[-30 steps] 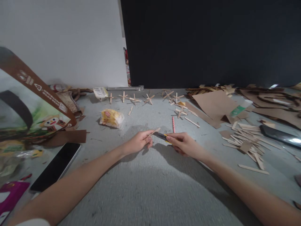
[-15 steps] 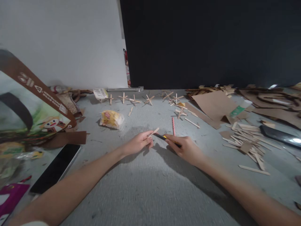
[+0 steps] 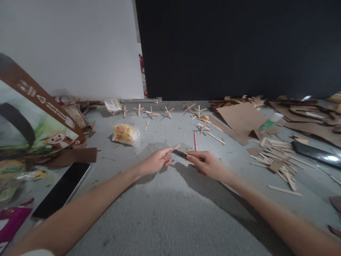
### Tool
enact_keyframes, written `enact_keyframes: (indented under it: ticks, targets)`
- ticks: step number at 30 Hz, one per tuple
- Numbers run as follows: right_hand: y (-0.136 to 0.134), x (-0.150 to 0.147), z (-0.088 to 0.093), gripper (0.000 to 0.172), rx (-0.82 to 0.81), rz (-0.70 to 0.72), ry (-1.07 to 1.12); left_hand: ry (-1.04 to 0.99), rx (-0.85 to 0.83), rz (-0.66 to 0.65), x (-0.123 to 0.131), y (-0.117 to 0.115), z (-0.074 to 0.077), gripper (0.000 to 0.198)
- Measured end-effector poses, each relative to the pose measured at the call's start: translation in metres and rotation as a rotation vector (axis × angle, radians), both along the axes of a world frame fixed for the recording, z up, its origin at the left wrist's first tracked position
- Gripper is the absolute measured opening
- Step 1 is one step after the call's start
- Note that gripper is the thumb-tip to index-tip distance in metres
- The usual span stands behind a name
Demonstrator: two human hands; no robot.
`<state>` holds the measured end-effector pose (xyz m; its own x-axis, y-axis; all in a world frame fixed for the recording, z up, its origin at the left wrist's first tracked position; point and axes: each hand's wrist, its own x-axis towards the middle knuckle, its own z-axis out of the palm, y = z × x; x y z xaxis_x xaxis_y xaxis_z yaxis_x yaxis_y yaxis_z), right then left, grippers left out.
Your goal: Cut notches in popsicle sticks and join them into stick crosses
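Note:
My left hand [image 3: 157, 160] pinches a wooden craft stick [image 3: 174, 148], which points up and to the right out of the fingers. In my right hand [image 3: 209, 164] is a utility knife [image 3: 182, 154] with a yellow-and-black body, closed in the fingers. Its dark blade end reaches toward the stick; whether the two touch, I cannot tell. Just beyond the right hand lies a red-and-white striped straw-like stick [image 3: 195, 140]. Along the back of the table stand crossed craft-stick pieces, one of them [image 3: 167, 112] straight ahead and another [image 3: 204, 127] nearer on the right.
Loose craft sticks [image 3: 285, 156] are heaped on the right, near a black glossy case [image 3: 317, 156] and a glue stick [image 3: 271, 122]. Brown cardboard [image 3: 238, 119] lies behind. On the left are a phone [image 3: 62, 190], a yellow wrapped packet [image 3: 125, 134] and a large printed bag [image 3: 39, 117].
The knife has turned slightly in my right hand, and its fingers have closed further over the handle. My left hand keeps the craft stick in nearly the same place.

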<state>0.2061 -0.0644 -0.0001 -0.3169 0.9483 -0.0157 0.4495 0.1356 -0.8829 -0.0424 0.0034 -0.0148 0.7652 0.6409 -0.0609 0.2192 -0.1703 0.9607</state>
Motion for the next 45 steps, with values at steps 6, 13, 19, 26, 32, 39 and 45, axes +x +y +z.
enact_keyframes:
  ticks: [6,13,19,26,32,39,45]
  targets:
    - [0.004,0.003,-0.004,0.053,-0.244,-0.014,0.179,-0.058,-0.047,-0.056,-0.003,0.006,0.001,0.051]
    - [0.006,0.002,-0.004,0.055,-0.364,-0.033,0.264,-0.068,-0.066,-0.072,-0.004,0.008,-0.001,0.049]
    - [0.005,0.001,-0.001,0.063,-0.386,0.007,0.281,-0.078,-0.086,-0.073,-0.004,0.009,0.001,0.056]
    - [0.006,-0.002,-0.010,0.061,-0.105,-0.091,0.228,-0.126,-0.110,-0.005,-0.003,0.008,0.001,0.068]
    - [0.006,-0.004,-0.015,0.049,0.131,-0.126,0.070,-0.164,-0.131,-0.011,-0.004,0.010,-0.002,0.064]
    - [0.001,-0.015,-0.013,0.024,0.453,-0.253,0.032,-0.137,-0.075,0.076,0.011,-0.015,-0.005,0.046]
    - [-0.004,-0.029,-0.022,0.024,0.472,-0.243,0.072,-0.041,-0.082,0.072,0.025,-0.048,-0.008,0.025]
